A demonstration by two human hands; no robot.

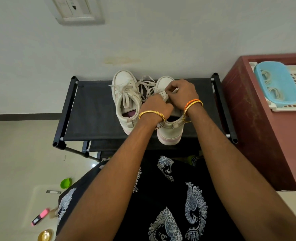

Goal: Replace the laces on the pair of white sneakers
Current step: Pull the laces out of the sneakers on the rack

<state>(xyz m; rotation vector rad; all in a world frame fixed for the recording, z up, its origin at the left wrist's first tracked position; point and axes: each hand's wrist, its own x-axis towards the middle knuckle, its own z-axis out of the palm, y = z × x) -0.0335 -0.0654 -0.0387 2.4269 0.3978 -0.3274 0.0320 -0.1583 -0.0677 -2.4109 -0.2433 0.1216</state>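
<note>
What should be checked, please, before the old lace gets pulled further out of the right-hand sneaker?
1. Both hands on the shoe: left hand and right hand work at the right-hand sneaker: ok.
2. Lace pinched firmly: fingers hide it: cannot tell.
3. Shoe seated on the black rack: its heel overhangs the front edge: not ok.
4. Left-hand sneaker clear: its loose lace trails toward the working hands: not ok.
5. Replacement laces ready: coiled laces lie in the blue tub: ok.
</note>
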